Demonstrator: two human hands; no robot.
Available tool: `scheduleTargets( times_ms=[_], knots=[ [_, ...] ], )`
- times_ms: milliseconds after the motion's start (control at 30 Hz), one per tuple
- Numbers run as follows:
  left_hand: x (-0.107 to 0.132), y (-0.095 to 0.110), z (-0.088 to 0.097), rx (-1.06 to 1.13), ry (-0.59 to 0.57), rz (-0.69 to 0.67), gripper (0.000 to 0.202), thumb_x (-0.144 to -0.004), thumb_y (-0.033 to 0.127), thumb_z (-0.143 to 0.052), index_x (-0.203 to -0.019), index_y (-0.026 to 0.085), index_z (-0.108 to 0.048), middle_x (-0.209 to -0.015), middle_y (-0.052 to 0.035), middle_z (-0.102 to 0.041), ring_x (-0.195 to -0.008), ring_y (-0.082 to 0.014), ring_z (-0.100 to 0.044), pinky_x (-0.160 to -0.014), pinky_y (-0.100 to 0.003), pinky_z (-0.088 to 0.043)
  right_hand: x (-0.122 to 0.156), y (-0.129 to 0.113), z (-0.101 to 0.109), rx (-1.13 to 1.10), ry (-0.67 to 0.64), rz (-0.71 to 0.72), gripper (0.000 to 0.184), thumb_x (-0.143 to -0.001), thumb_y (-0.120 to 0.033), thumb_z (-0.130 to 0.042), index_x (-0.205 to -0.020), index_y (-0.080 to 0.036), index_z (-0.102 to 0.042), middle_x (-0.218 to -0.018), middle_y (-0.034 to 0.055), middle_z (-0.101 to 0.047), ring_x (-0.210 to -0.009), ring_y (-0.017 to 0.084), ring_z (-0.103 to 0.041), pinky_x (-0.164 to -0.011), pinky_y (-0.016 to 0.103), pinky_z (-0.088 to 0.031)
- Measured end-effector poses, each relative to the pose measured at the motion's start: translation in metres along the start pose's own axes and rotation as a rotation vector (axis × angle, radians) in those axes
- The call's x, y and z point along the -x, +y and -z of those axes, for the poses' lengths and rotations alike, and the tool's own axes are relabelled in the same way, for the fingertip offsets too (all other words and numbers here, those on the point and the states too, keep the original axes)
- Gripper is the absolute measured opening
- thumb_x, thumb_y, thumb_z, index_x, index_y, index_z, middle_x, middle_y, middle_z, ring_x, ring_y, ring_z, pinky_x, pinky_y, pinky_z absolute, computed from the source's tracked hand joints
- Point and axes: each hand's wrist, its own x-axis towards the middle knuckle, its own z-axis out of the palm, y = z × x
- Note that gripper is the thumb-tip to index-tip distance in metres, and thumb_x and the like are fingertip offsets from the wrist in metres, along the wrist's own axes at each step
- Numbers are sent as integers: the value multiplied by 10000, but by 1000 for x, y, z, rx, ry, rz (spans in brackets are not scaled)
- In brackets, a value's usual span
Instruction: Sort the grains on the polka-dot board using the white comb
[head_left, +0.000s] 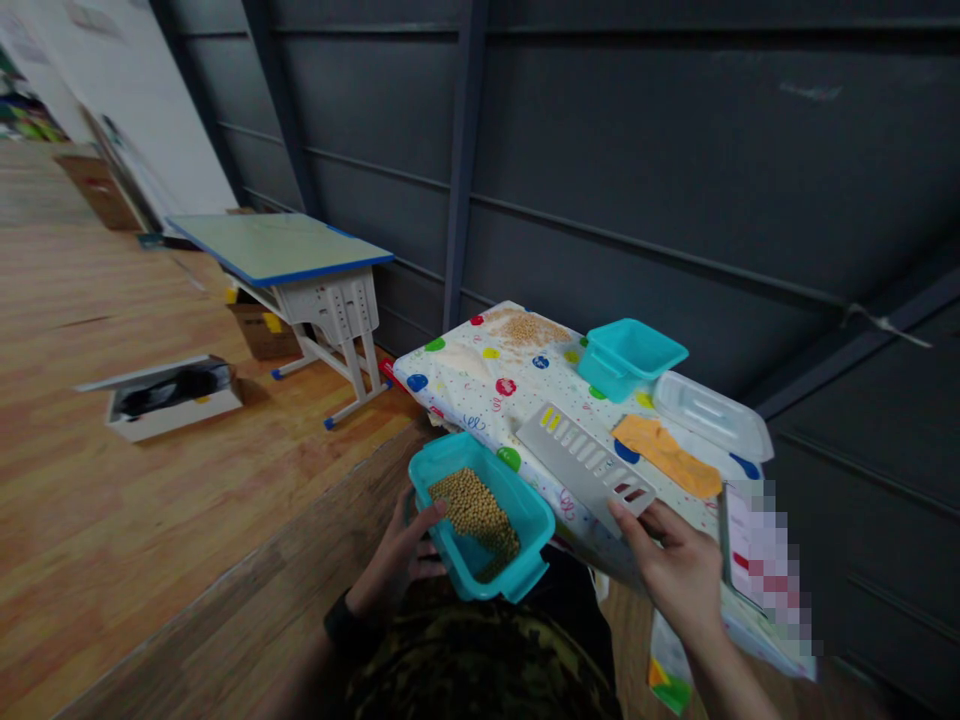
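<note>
My left hand (pixel 409 555) grips the near left side of a teal plastic tub (pixel 525 505) that holds yellow-brown beans (pixel 476 518). I hold the tub at the table's front edge, tilted. My right hand (pixel 679 565) pinches the near end of a flat grey slotted board (pixel 585 462) that rests on the table. The table wears a white cloth with coloured dots (pixel 480 375). A patch of spilled beans (pixel 529 328) lies at its far side.
A second teal tub (pixel 630 355) stands at the far right of the table, beside a clear lid (pixel 712 412) and an orange cloth (pixel 667 450). A blue-edged desk (pixel 281 250) and an open white box (pixel 169 395) stand on the wooden floor to the left. A dark panelled wall runs behind.
</note>
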Motion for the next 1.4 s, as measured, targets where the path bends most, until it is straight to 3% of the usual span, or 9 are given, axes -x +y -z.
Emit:
scheduleTargets(
  times_ms=[233,433,667,867,1067,1300,1400],
  knots=[
    [1,1,0,-3,7,6,1119,-860,608,-951,-1755,379,-319,-1477,-179,-778,-855,-294,-878,-691,-428,-729,2,-2,5,-12,-59,10,387,-919,-609,-806,-795,-252,-892,-775,61,-867,-618,263,-805,-565,283,-633],
    [1,1,0,-12,11,1,1148,-848,617,-961,-1761,376,-308,-1451,-168,-782,-801,-266,-858,-679,-426,-734,-1,-1,-2,-4,18,-36,447,-910,-654,-780,-770,-241,-877,-721,67,-843,-612,264,-794,-562,290,-624],
    [3,4,1,-19,12,21,1092,-863,605,-955,-1741,363,-353,-1463,-196,-767,-864,-292,-875,-678,-401,-721,-5,2,-6,-45,-62,-41,334,-877,-554,-790,-764,-254,-885,-797,68,-875,-639,271,-808,-576,305,-631],
    [3,3,-1,-23,1,4,1120,-845,621,-953,-1741,366,-331,-1485,-178,-771,-824,-285,-870,-668,-421,-731,-19,7,-16,-45,7,-86,402,-881,-602,-768,-914,-228,-912,-893,95,-897,-753,310,-846,-673,359,-668],
    [5,6,0,-35,-22,9,1100,-889,629,-922,-1765,392,-301,-1460,-152,-783,-846,-269,-868,-709,-415,-732,-23,6,-22,-53,-89,-90,394,-895,-588,-751,-932,-229,-910,-922,89,-902,-723,296,-841,-639,354,-648],
    [2,3,-1,-8,15,11,1146,-853,603,-961,-1769,382,-309,-1438,-166,-794,-833,-280,-871,-659,-399,-722,-11,-2,-10,-54,64,-80,350,-864,-562,-813,-918,-235,-925,-899,97,-899,-760,327,-865,-700,371,-699],
    [2,3,-1,4,7,18,1134,-830,618,-978,-1745,386,-350,-1471,-175,-784,-883,-303,-879,-690,-417,-730,-11,-3,-12,-41,50,-57,339,-870,-558,-808,-898,-239,-920,-885,88,-897,-736,322,-859,-670,360,-689]
  ],
)
